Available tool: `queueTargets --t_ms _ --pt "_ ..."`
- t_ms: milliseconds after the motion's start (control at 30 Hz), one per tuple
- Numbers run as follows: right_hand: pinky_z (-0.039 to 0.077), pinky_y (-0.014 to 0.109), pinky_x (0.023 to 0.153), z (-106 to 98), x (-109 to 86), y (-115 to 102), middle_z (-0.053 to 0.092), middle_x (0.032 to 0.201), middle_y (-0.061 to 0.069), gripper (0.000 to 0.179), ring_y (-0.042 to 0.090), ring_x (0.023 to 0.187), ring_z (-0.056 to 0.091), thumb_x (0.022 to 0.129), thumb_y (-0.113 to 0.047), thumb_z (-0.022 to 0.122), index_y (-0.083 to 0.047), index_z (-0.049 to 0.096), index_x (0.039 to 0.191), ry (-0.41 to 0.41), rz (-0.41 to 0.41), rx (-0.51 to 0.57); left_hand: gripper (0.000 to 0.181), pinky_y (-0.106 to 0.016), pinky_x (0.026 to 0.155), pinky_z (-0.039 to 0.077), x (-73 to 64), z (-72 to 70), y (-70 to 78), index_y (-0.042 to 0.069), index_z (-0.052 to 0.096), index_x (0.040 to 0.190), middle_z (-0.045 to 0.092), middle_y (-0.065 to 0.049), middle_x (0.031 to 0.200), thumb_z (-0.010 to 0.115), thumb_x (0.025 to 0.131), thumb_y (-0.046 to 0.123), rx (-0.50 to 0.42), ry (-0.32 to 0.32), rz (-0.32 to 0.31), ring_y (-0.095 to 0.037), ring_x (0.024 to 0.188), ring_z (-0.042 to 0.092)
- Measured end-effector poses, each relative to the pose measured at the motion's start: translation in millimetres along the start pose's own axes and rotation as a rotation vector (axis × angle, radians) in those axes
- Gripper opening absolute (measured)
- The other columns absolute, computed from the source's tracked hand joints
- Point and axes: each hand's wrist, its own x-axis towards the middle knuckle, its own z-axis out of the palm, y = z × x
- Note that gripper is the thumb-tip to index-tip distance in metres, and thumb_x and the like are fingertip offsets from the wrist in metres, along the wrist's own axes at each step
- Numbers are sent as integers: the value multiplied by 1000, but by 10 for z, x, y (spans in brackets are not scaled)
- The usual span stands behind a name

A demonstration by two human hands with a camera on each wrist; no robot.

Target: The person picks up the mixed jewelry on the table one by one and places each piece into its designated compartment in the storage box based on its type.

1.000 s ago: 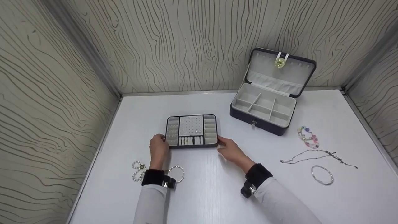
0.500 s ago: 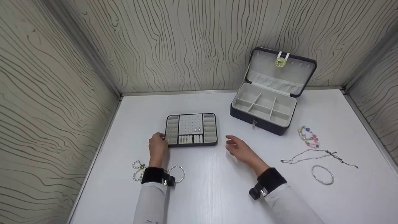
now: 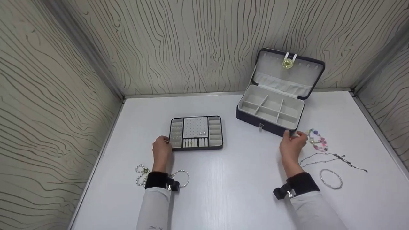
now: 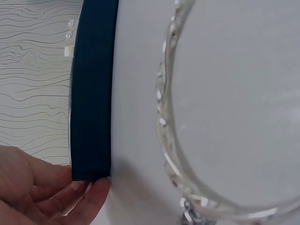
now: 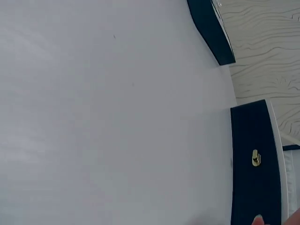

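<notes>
My left hand (image 3: 162, 153) grips the left edge of a dark blue jewelry tray (image 3: 199, 148) lying flat on the table. In the left wrist view the thumb lies along the tray's upper edge, with the fingers under its corner. The tray has side slots, a pegboard with two pearl earrings (image 3: 203, 133) and a ring row. My right hand (image 3: 291, 150) holds the front right corner of an open dark blue jewelry box (image 3: 255, 120), thumb on the front and fingers at the side. Only fingertips (image 5: 258, 221) show on the box (image 5: 255, 187) in the right wrist view.
A colourful beaded bracelet (image 3: 320, 148), a dark thin necklace (image 3: 350, 164) and a silver bangle (image 3: 331, 179) lie right of the right arm. A pearl strand (image 3: 140, 179) and another bangle (image 3: 181, 171) lie around the left wrist. Patterned walls (image 3: 191, 48) enclose the table.
My right hand has let go of the tray's right side and moved right to the jewelry box corner. The left hand has stayed on the tray, which has shifted slightly back.
</notes>
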Motion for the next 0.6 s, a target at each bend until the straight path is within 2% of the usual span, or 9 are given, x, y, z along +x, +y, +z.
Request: queueTargets --t_ms 67,133,200,267,367,600 --pt "37 34 97 -61 123 -9 38 126 24 57 30 112 46 103 -26 41 4 20 147 -19 12 -13 27 -48 77 52 -2 6 6 -8 65 109 68 -22 102 53 85 -6 -2 1 7 -36 91 65" --pt "31 39 109 -131 242 -21 27 146 28 62 36 132 36 104 -29 35 0 11 153 -105 44 -14 26 -48 77 52 -1 17 7 -8 65 107 68 -22 100 54 84 -6 2 13 23 -36 90 65" --pt "24 40 115 -196 360 -29 17 156 27 65 36 142 25 105 -30 33 -2 4 156 -192 84 -10 24 -48 76 52 -2 27 5 -8 66 105 68 -21 98 54 84 -6 2 25 35 -36 89 65" --pt "22 38 116 -240 456 -42 14 159 23 66 33 144 21 104 -27 34 -5 2 157 -247 129 4 23 -48 76 52 0 33 -2 -8 66 103 69 -21 96 55 84 -7 3 34 46 -36 88 65" --pt "23 35 115 -262 564 -56 14 160 20 66 30 145 21 103 -21 38 -9 4 157 -281 175 31 23 -48 76 52 3 34 -9 -8 66 103 69 -21 96 55 83 -7 1 34 49 -36 88 66" --pt "19 35 116 -231 616 -80 13 161 16 63 26 146 14 100 -18 33 -13 7 158 -300 164 -7 24 -47 75 52 1 28 -1 -8 65 105 68 -21 95 54 84 -6 3 18 25 -35 87 65"
